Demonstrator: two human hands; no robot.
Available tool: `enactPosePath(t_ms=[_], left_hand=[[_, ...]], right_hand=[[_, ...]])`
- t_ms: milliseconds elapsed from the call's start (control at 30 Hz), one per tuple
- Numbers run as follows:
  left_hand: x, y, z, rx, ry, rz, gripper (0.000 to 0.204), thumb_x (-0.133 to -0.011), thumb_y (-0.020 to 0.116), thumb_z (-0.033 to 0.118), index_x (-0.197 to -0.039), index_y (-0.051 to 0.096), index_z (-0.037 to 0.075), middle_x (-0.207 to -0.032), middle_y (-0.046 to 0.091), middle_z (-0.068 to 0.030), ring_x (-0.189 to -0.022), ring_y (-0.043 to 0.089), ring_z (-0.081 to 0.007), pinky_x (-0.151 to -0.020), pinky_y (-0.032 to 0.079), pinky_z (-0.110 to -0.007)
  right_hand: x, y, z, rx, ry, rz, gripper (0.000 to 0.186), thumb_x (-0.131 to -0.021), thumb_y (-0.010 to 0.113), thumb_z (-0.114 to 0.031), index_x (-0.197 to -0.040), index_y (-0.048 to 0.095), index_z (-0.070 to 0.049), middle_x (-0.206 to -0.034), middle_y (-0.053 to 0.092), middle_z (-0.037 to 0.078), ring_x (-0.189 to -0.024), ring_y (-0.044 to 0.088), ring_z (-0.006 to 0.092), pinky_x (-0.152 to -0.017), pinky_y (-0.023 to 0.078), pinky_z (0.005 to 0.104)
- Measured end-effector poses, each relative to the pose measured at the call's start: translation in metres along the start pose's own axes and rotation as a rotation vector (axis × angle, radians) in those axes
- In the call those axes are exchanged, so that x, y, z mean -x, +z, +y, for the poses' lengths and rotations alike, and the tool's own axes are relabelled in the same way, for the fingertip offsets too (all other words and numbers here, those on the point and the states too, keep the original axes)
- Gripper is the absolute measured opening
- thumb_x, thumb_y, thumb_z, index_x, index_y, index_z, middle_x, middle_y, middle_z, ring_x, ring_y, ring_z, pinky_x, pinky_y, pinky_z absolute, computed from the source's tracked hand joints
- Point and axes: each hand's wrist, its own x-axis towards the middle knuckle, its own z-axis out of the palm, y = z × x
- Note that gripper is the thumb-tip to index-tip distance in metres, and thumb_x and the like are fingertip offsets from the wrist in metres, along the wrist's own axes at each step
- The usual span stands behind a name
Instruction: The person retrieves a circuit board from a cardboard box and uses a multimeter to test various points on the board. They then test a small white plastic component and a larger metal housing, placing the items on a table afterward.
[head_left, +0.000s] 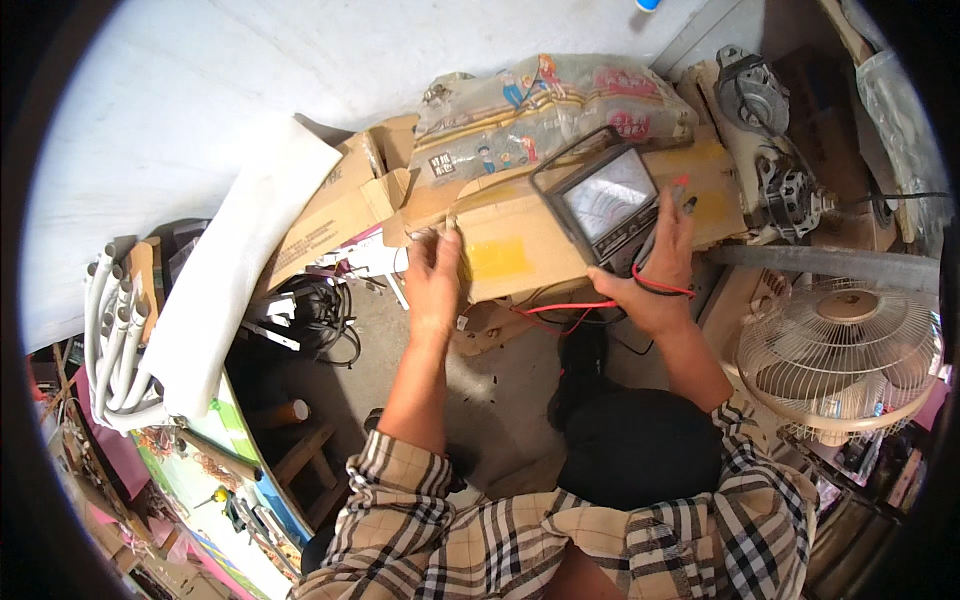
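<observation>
My right hand (pixel 655 275) is closed on an analog multimeter (pixel 607 200), thumb at its near edge and fingers along its right side. The meter is dark, with a glossy dial window and a carrying handle, and it tilts over a long cardboard box (pixel 545 240). Black and red probe tips stick out by my right fingers, and a red test lead (pixel 570 307) and a black one loop below that hand. My left hand (pixel 435 280) is closed on the left end of the cardboard box, which has yellow tape on it. Its fingertips are partly hidden.
A clear printed plastic bag (pixel 560 110) lies behind the box. White foam sheet (pixel 250 255) and white tubes (pixel 120 340) stand at left, near a black cable coil (pixel 325 320). At right are a caged fan (pixel 845 365) and metal motor parts (pixel 785 195).
</observation>
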Motion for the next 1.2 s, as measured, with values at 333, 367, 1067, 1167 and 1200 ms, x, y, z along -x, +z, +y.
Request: enactPosePath(t_ms=[333, 367, 1067, 1167, 1200], left_hand=[[-0.006, -0.013, 0.019, -0.031, 0.036, -0.309, 0.048, -0.088, 0.063, 0.008, -0.132, 0.048, -0.003, -0.114, 0.061, -0.0137, -0.094, 0.060, -0.0173, -0.078, 0.048, -0.028], [-0.011, -0.014, 0.022, 0.008, 0.003, -0.331, 0.050, -0.087, 0.063, 0.008, -0.133, 0.046, -0.004, -0.117, 0.060, -0.0152, -0.094, 0.060, -0.0185, -0.077, 0.049, -0.028], [-0.057, 0.010, 0.059, -0.394, -0.127, -0.453, 0.065, -0.085, 0.064, 0.048, -0.123, 0.057, -0.004, -0.106, 0.063, -0.0098, -0.095, 0.056, -0.0189, -0.086, 0.043, -0.029], [-0.073, 0.007, 0.054, -0.577, 0.001, -0.564, 0.076, -0.078, 0.069, 0.055, -0.126, 0.055, -0.002, -0.120, 0.059, -0.0179, -0.114, 0.054, -0.0263, -0.096, 0.042, -0.032], [-0.061, 0.016, 0.067, -0.739, 0.150, -0.535, 0.080, -0.075, 0.071, 0.056, -0.130, 0.051, 0.000, -0.124, 0.055, -0.0196, -0.117, 0.052, -0.0288, -0.099, 0.040, -0.033]], right_hand=[[0.040, -0.043, 0.007, 0.078, -0.316, -0.168, 0.114, -0.055, 0.084, -0.039, -0.143, 0.023, 0.000, -0.125, 0.038, 0.023, -0.113, 0.042, 0.0391, -0.096, 0.035, 0.0487], [0.044, -0.045, 0.004, 0.090, -0.398, -0.198, 0.113, -0.055, 0.083, -0.040, -0.143, 0.025, 0.001, -0.124, 0.039, 0.022, -0.112, 0.043, 0.0384, -0.095, 0.035, 0.0485], [0.106, 0.134, 0.044, 0.344, -1.050, -0.879, 0.120, -0.041, 0.085, -0.039, -0.141, 0.030, -0.001, -0.129, 0.044, 0.012, -0.115, 0.047, 0.0312, -0.095, 0.032, 0.0449], [0.114, 0.157, 0.042, 0.355, -1.134, -0.857, 0.119, -0.041, 0.085, -0.037, -0.140, 0.031, -0.002, -0.129, 0.045, 0.011, -0.116, 0.047, 0.0313, -0.095, 0.032, 0.0453], [0.117, 0.164, 0.043, 0.361, -1.118, -0.895, 0.118, -0.041, 0.085, -0.035, -0.140, 0.031, -0.001, -0.128, 0.045, 0.012, -0.115, 0.047, 0.0316, -0.096, 0.032, 0.0455]])
